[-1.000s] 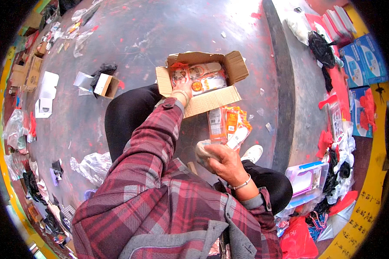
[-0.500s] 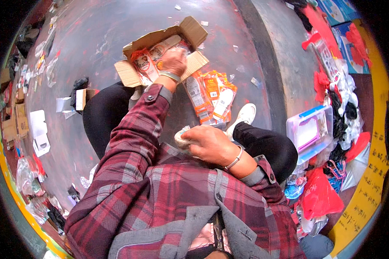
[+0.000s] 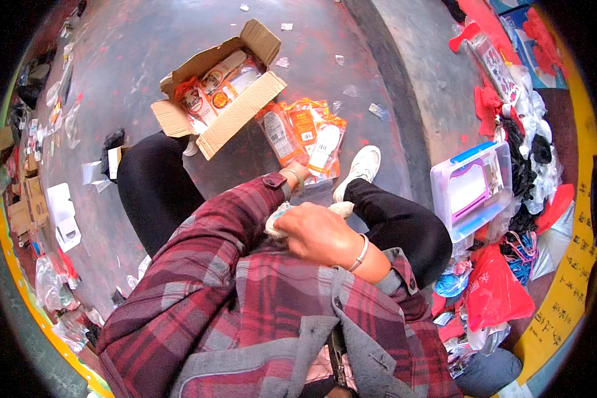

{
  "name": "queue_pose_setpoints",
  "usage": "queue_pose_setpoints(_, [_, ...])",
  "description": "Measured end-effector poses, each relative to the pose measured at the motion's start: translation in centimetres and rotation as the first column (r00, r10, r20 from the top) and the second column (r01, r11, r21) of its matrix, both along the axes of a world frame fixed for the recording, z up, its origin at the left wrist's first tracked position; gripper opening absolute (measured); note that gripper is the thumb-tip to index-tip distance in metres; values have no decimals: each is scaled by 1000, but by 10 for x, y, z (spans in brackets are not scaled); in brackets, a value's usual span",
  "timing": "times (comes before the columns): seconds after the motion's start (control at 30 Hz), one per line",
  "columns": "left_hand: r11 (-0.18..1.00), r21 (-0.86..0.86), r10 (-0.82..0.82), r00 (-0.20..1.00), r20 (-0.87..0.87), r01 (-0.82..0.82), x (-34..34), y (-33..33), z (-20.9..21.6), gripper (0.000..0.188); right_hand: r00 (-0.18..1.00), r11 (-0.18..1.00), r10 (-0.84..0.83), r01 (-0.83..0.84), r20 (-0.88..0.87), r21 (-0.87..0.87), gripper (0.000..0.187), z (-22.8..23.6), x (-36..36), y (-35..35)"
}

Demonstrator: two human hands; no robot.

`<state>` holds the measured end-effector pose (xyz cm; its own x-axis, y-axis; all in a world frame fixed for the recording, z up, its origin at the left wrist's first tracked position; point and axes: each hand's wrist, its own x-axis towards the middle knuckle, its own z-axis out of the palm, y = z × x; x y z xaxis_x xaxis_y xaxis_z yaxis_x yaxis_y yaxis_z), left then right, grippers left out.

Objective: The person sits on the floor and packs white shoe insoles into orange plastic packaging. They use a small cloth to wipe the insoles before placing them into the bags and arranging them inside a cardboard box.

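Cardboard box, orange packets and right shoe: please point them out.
Cardboard box (image 3: 242, 115), head view, near flap.
Orange packets (image 3: 303, 125), head view, middle packet.
Right shoe (image 3: 362, 168), head view, top side.

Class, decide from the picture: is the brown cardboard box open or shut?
Open: the brown cardboard box has its flaps spread outward, and orange-and-clear plastic packets show inside.

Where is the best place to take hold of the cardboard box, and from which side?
Probably the box is best held at its two short end walls, under the flaps, coming from near left and far right. It stands open and slanted, its flaps splayed outward and likely to bend, with packs inside.
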<state>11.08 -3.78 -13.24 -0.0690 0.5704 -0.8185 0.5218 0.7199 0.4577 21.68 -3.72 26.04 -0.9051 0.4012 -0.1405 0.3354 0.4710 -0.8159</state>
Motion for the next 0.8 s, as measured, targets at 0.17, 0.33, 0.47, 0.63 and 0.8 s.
queue_pose_setpoints(0.17, [642, -438, 739, 659, 137, -629, 14, 24, 64, 18, 997, 998, -49, 47, -61, -33, 25, -5, 15, 6])
queue_pose_setpoints(0.33, [653, -502, 708, 693, 140, -566, 9, 35, 38, 21, 995, 997, -72, 71, -64, -17, 26, -8, 17, 6])
queue_pose_setpoints(0.47, [734, -377, 656, 733, 181, -564, 9, 33, -32, 22, 992, 998, -69, 67, -105, -19, 27, -8, 13, 7])
queue_pose_setpoints(0.63, [972, 234, 43, 986, -163, -4, 29, 71, 84, 26, 987, 992, -119, 122, -105, 22, 21, -15, 12, 8])
queue_pose_setpoints(0.8, [836, 314, -339, 874, -349, 450, 30, 97, 106, 52, 998, 998, -28, 31, 58, -47, 22, -17, 14, 16])
